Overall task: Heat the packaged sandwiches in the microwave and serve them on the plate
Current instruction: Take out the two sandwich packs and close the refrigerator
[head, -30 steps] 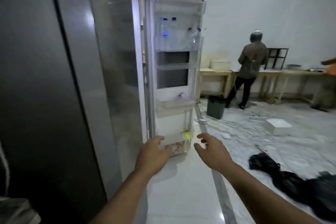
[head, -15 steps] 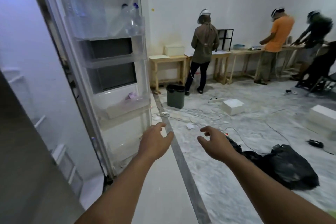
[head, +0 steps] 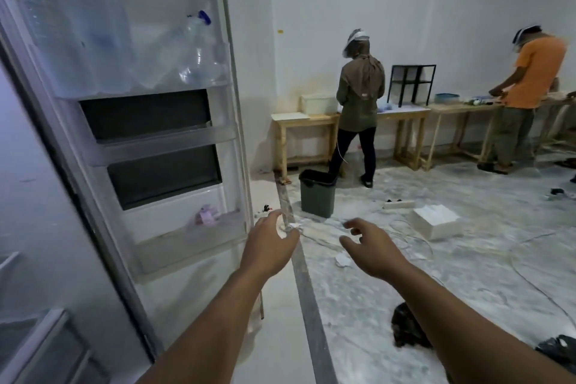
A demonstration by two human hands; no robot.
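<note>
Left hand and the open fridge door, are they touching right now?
Apart. In the head view the left hand hangs open in the air just right of the fridge door, with floor visible between its fingers and the door's edge.

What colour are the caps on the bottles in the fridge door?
Blue, on the bottles in the top shelf; seen in the head view.
</note>
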